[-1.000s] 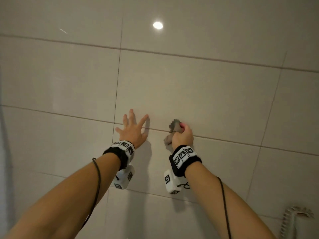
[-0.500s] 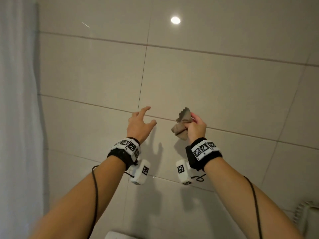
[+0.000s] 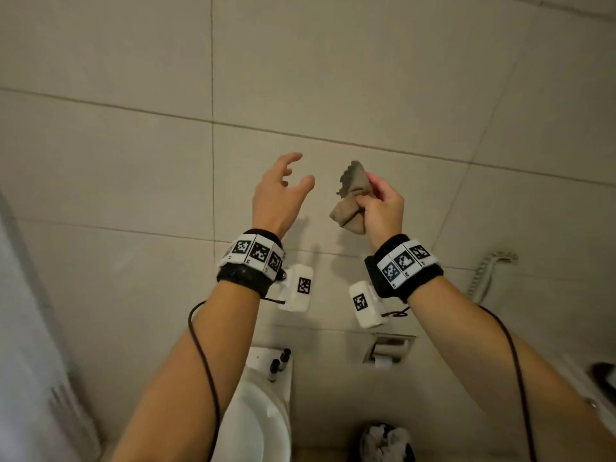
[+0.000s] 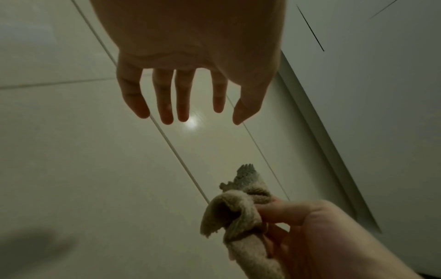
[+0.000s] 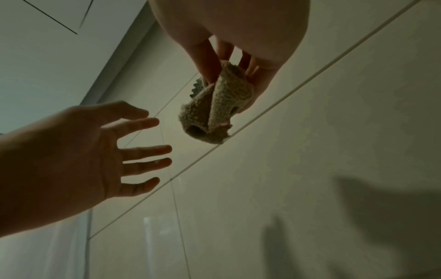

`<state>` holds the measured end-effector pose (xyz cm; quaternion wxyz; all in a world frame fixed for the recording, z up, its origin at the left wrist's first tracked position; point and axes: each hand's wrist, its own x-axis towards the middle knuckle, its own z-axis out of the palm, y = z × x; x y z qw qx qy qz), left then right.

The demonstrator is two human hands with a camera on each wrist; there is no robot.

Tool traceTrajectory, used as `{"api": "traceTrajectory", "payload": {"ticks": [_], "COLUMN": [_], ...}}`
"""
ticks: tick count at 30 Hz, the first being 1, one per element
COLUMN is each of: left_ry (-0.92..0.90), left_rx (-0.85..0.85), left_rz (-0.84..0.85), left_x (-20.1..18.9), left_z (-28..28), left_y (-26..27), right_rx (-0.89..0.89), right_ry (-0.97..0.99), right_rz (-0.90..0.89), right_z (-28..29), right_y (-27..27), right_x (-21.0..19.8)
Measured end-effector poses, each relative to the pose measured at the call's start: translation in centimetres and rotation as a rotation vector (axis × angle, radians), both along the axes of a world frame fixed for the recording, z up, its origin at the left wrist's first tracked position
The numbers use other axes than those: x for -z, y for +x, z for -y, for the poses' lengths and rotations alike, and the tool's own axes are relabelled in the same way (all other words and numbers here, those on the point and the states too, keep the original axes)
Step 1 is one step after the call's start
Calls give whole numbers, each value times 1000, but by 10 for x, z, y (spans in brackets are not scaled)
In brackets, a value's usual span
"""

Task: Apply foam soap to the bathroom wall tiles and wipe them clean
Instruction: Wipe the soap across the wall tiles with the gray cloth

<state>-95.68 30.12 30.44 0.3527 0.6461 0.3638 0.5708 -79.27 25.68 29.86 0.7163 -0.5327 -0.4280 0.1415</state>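
Observation:
My right hand (image 3: 380, 201) grips a crumpled beige cloth (image 3: 350, 203) and holds it in the air, off the tiled wall (image 3: 333, 78). The cloth (image 4: 236, 213) bunches out of my fist, its zigzag edge pointing up. The same cloth (image 5: 214, 109) shows in the right wrist view, pinched between thumb and fingers. My left hand (image 3: 283, 185) hovers just left of the cloth with fingers spread and loosely bent, holding nothing. Its fingers (image 4: 167, 98) are apart from the wall, and this left hand (image 5: 95, 151) reaches toward the cloth. No foam soap bottle is in view.
Below my arms stands a white toilet (image 3: 260, 418) with small dark bottles (image 3: 280, 360) on its tank. A recessed paper holder (image 3: 386, 353) sits in the wall, a bin (image 3: 386, 441) below it. A white curtain (image 3: 30, 361) hangs at the left, a coiled hose (image 3: 486, 271) at the right.
Both hands have come off the wall and drawn back toward me. The view has tipped downward, bringing the toilet and bin into sight. The cloth stays in my right hand.

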Motion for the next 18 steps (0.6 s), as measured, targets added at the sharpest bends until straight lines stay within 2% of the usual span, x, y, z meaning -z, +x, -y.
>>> {"api": "traceTrajectory", "payload": {"ticks": [4, 11, 18], "left_ry": [-50, -118, -132], "left_rx": [120, 342, 561], "left_rz": [-11, -68, -157], "left_x": [24, 63, 93], "left_z": [27, 90, 174], "left_y": [39, 124, 227], "right_rx": [123, 333, 518], "right_ry": [-78, -174, -127], "right_rz": [-9, -195, -368], "right_z": [43, 129, 245], "right_y": [30, 97, 175], "right_x": [27, 70, 103]}}
